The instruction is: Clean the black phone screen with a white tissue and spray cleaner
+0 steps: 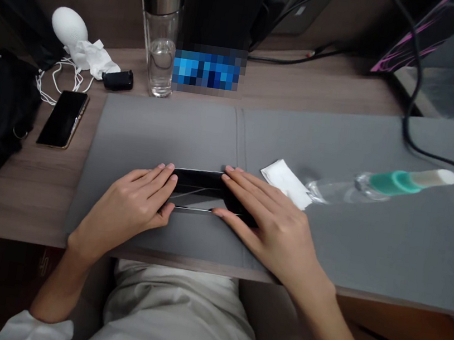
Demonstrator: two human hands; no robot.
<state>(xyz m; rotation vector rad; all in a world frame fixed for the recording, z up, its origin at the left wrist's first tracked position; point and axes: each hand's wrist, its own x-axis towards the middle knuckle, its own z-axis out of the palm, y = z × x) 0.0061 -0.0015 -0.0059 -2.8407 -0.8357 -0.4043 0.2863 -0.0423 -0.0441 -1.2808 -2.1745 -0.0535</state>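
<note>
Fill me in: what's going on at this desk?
A person's left hand and right hand hold opposite ends of a dark, glossy rectangular object over a flat grey desk mat. Beyond the right hand are a folded white tissue and a clear bottle with a teal-and-white top. Off the mat, left, lies a black-screened rectangular phone.

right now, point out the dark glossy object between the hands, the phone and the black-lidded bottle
Dark glossy object (198, 180): head view, black upper strip.
Phone (63, 119): head view, middle of screen.
Black-lidded bottle (161, 42): head view, clear body.
</note>
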